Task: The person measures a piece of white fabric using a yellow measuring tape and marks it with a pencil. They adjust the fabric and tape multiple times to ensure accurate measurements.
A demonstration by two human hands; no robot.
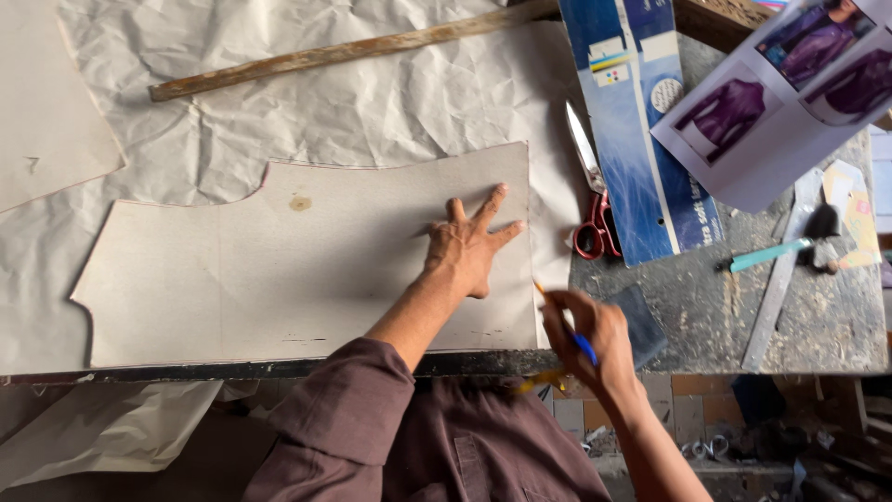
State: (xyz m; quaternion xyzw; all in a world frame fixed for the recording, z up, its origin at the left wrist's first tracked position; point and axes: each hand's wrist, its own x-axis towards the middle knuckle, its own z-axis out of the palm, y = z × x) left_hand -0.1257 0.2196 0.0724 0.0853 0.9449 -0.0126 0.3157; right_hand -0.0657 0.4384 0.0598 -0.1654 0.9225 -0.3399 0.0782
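A grey cardboard pattern piece [279, 270] lies flat on crumpled white paper [372, 102] at the near edge of the table. My left hand [469, 246] presses down on the pattern's right part with the fingers spread. My right hand [590, 335] grips a blue pen [569, 330], whose tip touches the paper just off the pattern's right edge, near its lower corner.
Red-handled scissors [592, 200] lie right of the pattern beside a long blue card [641, 121]. A sheet with pictures of purple garments [790, 93] lies at the top right. A teal pen [767, 254], a metal ruler [776, 284] and a long wooden stick [344, 51] are also on the table.
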